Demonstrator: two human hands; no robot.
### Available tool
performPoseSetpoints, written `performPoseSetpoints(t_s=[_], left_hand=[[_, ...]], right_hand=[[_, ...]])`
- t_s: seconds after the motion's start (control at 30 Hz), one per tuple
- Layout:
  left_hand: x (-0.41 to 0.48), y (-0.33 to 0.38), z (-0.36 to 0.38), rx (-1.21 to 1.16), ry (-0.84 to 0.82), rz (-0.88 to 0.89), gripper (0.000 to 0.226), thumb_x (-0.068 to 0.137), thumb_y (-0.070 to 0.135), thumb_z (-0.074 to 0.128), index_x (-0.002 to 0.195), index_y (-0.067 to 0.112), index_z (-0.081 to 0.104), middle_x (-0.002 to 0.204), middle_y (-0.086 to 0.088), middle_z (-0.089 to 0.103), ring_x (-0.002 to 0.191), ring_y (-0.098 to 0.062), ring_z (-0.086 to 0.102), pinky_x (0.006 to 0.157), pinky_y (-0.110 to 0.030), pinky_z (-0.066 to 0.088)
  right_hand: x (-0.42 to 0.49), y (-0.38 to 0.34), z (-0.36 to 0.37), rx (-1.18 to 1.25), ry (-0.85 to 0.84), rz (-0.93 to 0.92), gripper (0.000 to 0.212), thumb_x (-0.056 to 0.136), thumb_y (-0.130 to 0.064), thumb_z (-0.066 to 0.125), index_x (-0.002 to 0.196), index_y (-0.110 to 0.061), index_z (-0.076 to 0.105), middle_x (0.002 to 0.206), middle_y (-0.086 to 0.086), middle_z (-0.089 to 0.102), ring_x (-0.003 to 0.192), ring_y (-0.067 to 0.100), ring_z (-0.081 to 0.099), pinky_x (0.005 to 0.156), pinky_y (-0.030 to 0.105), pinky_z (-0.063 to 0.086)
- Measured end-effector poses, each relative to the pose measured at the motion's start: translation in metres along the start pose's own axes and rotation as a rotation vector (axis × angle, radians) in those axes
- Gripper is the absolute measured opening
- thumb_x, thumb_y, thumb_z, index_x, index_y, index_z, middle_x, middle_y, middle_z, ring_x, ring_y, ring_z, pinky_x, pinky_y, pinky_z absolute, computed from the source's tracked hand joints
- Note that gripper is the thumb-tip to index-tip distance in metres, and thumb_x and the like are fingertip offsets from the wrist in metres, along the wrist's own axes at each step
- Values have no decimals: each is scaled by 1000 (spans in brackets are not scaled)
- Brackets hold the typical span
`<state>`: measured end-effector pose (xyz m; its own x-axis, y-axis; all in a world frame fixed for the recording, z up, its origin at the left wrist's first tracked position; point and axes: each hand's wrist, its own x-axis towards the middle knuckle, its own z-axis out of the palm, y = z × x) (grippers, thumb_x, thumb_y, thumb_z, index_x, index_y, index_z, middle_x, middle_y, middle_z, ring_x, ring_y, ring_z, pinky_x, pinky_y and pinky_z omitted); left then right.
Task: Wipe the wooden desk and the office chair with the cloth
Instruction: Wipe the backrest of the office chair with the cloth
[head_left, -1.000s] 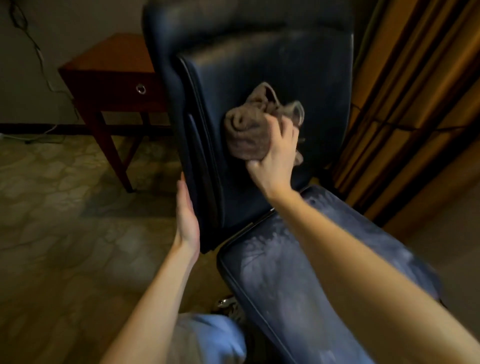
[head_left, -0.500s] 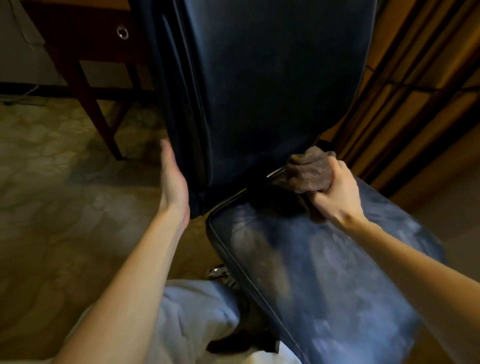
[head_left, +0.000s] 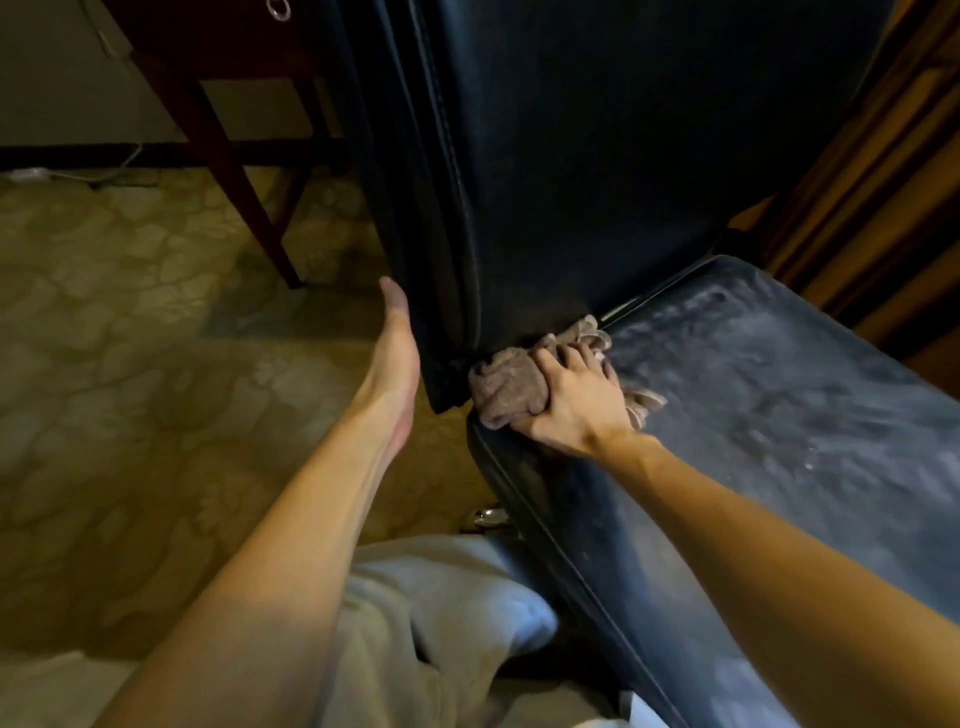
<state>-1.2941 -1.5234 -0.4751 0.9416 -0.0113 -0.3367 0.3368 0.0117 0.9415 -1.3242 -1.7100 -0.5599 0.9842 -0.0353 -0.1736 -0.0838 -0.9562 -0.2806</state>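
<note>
One bunched cloth (head_left: 506, 387) lies at the office chair seat's (head_left: 779, 415) rear left corner, in the crease below the backrest (head_left: 597, 156). The right hand (head_left: 574, 402) grips it from above. The dusty seat stretches rightward and toward the person, likely the next stroke. The left hand (head_left: 395, 364), open and flat, lies against the backrest's edge just left of the seat. No writing is readable.

A right hand (head_left: 574, 402) grips a bunched brown cloth (head_left: 511, 387), pressing it into the crease where a dark office chair (head_left: 597, 156) backrest meets its dusty seat. The left hand (head_left: 395, 364) lies flat against the backrest's side edge. A wooden bench (head_left: 228, 156) leg stands behind, on patterned carpet (head_left: 130, 338).
</note>
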Motion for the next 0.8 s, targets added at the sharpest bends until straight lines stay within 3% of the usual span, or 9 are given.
performPoseSetpoints(t_s=[0.17,0.23,0.3,0.4,0.5,0.6,0.7,0.73,0.8], left_hand=[[6,2,-7,18,-7,-21,66,104,65,16,162,36,5,171,8,7,157,-14,8,129,-40,6],[7,0,-12,30,-23,-21,66,104,66,19,162,37,4,172,7,7,158,-17,9,129,-45,7],[5,-2,-14,27,-35,-18,68,103,68,21,162,37,6,172,5,7,158,-18,10,129,-47,8],[3,-3,-12,13,-39,-28,69,102,68,20,162,36,6,172,5,7,158,-18,9,129,-45,8],[1,-1,-12,17,-51,-23,70,103,68,19,163,34,8,171,4,9,158,-17,10,129,-44,9],[1,-1,-9,28,-45,-10,71,102,68,18,163,32,11,171,4,14,157,-17,14,128,-41,11],[-2,0,-6,94,-63,18,78,96,78,16,162,38,11,171,8,13,157,-15,13,124,-40,13],[-3,-1,-4,135,-65,29,79,95,80,16,162,39,10,171,10,11,157,-15,13,123,-41,13],[-5,-4,0,184,-12,20,74,99,74,15,163,38,6,172,11,7,157,-16,11,124,-42,12]], right_hand=[[-37,-27,15,-4,-121,-373,86,68,-63,70,145,-33,47,141,7,56,132,35,52,110,43,46],[-62,-34,23,-61,-225,-590,70,69,-58,72,133,-36,54,136,4,59,126,31,56,108,45,47],[-82,-34,29,-75,-175,-729,59,70,-53,72,123,-32,58,123,1,63,116,28,61,104,45,50],[-89,-27,22,22,218,-662,52,69,-47,63,114,-22,59,104,8,64,97,34,65,94,43,54],[-76,-23,0,-6,449,-519,54,69,-45,60,115,-17,58,105,13,60,101,37,59,101,50,50],[-46,-27,-7,-97,222,-451,72,69,-49,64,137,-23,56,131,11,58,129,38,50,117,58,33],[-30,-36,16,-69,-52,-375,98,73,-52,67,160,-36,26,164,13,28,157,31,12,127,53,-2],[-30,-38,24,-58,-53,-350,98,73,-56,63,161,-37,23,167,13,22,158,29,7,127,51,-6],[-34,-39,29,-63,-20,-340,93,71,-62,55,158,-35,33,165,11,28,157,30,15,127,52,-1]])
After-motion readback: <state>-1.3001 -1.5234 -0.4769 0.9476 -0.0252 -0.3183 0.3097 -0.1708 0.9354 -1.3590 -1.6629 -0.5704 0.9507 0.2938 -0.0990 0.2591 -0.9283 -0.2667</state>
